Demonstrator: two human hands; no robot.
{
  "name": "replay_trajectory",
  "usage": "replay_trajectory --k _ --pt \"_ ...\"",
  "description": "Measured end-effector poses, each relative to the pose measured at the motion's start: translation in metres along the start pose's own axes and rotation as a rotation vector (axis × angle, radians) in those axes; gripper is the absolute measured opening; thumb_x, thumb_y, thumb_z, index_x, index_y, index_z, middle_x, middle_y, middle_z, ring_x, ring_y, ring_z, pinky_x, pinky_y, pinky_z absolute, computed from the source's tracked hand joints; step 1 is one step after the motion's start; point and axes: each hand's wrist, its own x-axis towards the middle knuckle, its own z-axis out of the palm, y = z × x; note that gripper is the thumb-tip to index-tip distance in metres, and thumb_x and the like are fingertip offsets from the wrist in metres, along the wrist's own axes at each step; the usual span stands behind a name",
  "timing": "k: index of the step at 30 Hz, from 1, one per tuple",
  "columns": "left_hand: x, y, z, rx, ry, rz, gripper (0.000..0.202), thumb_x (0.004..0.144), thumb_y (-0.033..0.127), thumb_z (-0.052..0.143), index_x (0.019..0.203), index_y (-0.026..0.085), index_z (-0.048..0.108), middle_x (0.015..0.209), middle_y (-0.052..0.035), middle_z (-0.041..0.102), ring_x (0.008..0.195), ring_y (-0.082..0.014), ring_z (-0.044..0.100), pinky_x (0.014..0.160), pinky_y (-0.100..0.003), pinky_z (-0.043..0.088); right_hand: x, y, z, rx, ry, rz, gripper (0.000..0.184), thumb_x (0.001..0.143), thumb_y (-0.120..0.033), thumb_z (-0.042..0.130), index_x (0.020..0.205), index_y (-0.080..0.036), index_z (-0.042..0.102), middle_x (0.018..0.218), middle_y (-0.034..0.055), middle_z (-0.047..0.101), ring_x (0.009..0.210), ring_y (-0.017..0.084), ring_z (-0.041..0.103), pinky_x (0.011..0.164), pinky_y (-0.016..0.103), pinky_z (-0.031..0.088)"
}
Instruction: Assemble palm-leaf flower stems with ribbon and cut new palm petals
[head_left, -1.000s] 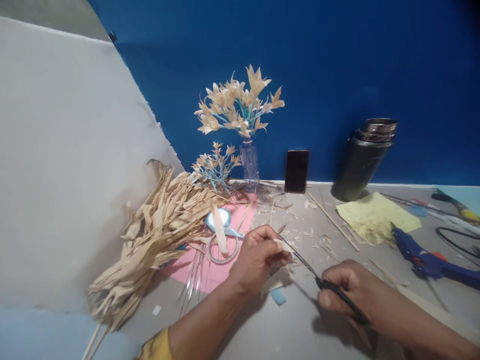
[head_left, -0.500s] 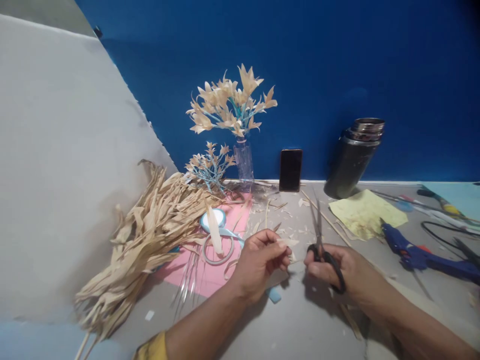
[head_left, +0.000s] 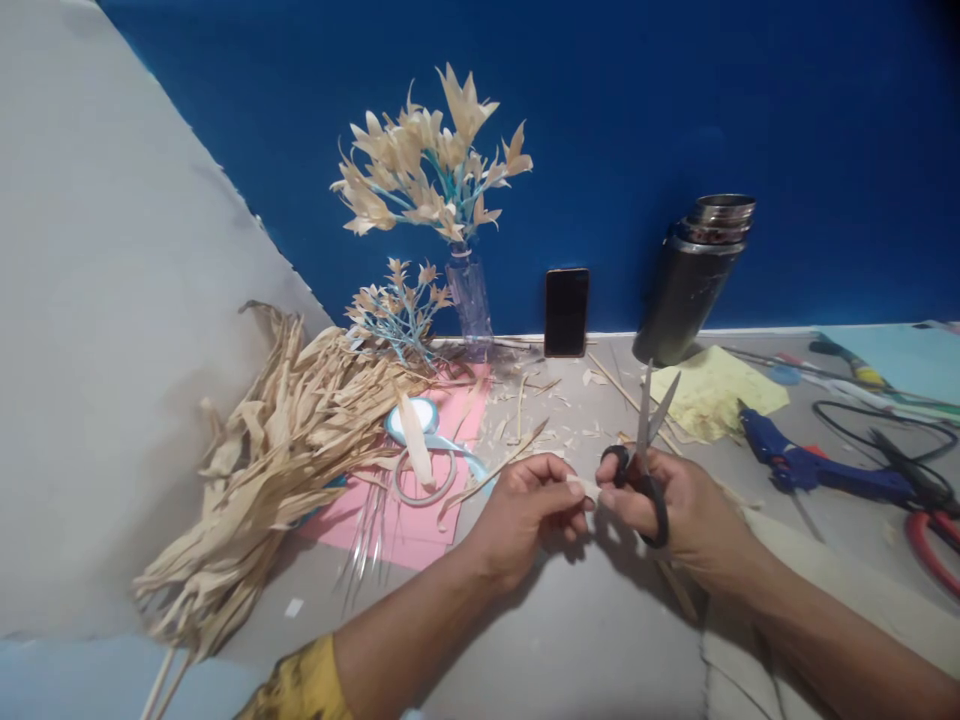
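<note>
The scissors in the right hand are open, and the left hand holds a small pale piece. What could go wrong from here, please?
The scissors have their blades apart in the right hand, close to the left hand; turning them inward could nick a finger.

The pale piece looks thin and is pinched at the left fingertips, so it may tear or slip.

The black flask has no cap on; a knock might spill any contents, which are not visible.
</note>
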Motion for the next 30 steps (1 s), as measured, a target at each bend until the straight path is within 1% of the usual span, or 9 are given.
replay_trajectory --k 3,5,8,10,12,15,17,25,30 --pt "0.000 0.003 -0.001 -0.053 0.019 0.006 0.022 0.068 0.022 0.077 0.073 0.015 0.057 0.061 -0.0009 0.064 0.053 -0.0098 0.059 0.050 -0.019 0.045 0.001 0.000 -0.001 -0.021 -0.065 0.000 0.035 0.067 -0.048 0.075 0.079 -0.018 0.060 0.061 -0.0023 0.057 0.055 0.013 0.047 0.051 0.024 0.040" --pt "0.000 0.007 -0.002 -0.099 0.030 0.021 0.021 0.068 0.021 0.076 0.074 0.016 0.056 0.063 -0.0020 0.066 0.055 -0.0105 0.060 0.053 -0.020 0.045 0.003 0.003 -0.005 -0.082 -0.191 -0.016 0.040 0.073 -0.057 0.071 0.074 -0.018 0.061 0.062 -0.0007 0.057 0.057 0.013 0.046 0.052 0.024 0.038" --pt "0.000 0.013 -0.004 -0.128 0.039 0.078 0.019 0.067 0.019 0.073 0.071 0.016 0.054 0.063 -0.0031 0.067 0.054 -0.0113 0.060 0.053 -0.021 0.045 0.006 0.011 -0.012 -0.154 -0.431 -0.026 0.055 0.082 -0.069 0.056 0.073 -0.016 0.063 0.064 0.0029 0.059 0.058 0.013 0.046 0.051 0.024 0.034" --pt "0.000 0.016 -0.005 -0.112 0.051 0.130 0.018 0.066 0.018 0.071 0.069 0.016 0.053 0.061 -0.0030 0.066 0.052 -0.0113 0.059 0.051 -0.021 0.044 0.006 0.014 -0.014 -0.168 -0.555 -0.004 0.061 0.084 -0.073 0.050 0.076 -0.014 0.065 0.063 0.0047 0.062 0.057 0.014 0.047 0.050 0.025 0.033" --pt "0.000 0.018 -0.006 -0.088 0.069 0.154 0.017 0.066 0.018 0.070 0.068 0.016 0.053 0.059 -0.0026 0.066 0.050 -0.0110 0.058 0.050 -0.021 0.044 0.006 0.015 -0.014 -0.174 -0.624 0.023 0.063 0.082 -0.075 0.051 0.075 -0.014 0.065 0.061 0.0053 0.063 0.055 0.013 0.047 0.049 0.024 0.033" --pt "0.000 0.018 -0.007 -0.069 0.088 0.149 0.016 0.066 0.018 0.069 0.069 0.016 0.054 0.057 -0.0020 0.066 0.048 -0.0103 0.057 0.049 -0.021 0.043 0.004 0.012 -0.014 -0.185 -0.659 0.045 0.062 0.079 -0.075 0.054 0.071 -0.014 0.063 0.058 0.0049 0.063 0.052 0.012 0.045 0.048 0.023 0.031" --pt "-0.001 0.018 -0.007 -0.063 0.091 0.146 0.016 0.065 0.018 0.069 0.068 0.016 0.053 0.057 -0.0018 0.065 0.048 -0.0102 0.057 0.049 -0.021 0.043 0.003 0.011 -0.014 -0.201 -0.660 0.058 0.059 0.080 -0.072 0.056 0.070 -0.014 0.061 0.057 0.0045 0.062 0.050 0.011 0.043 0.047 0.023 0.029" --pt "0.000 0.018 -0.008 -0.034 0.110 0.138 0.018 0.063 0.019 0.070 0.066 0.016 0.052 0.056 -0.0019 0.065 0.045 -0.0099 0.056 0.047 -0.021 0.043 0.004 0.010 -0.015 -0.234 -0.649 0.065 0.038 0.083 -0.047 0.060 0.062 -0.017 0.055 0.052 0.0008 0.058 0.048 0.009 0.038 0.047 0.022 0.027" --pt "0.001 0.018 -0.008 -0.036 0.118 0.150 0.017 0.065 0.017 0.070 0.066 0.016 0.053 0.056 -0.0020 0.065 0.046 -0.0095 0.056 0.049 -0.021 0.044 0.002 0.007 -0.013 -0.277 -0.610 0.075 0.040 0.085 -0.043 0.057 0.054 -0.019 0.050 0.049 -0.0016 0.051 0.048 0.009 0.034 0.048 0.023 0.025"
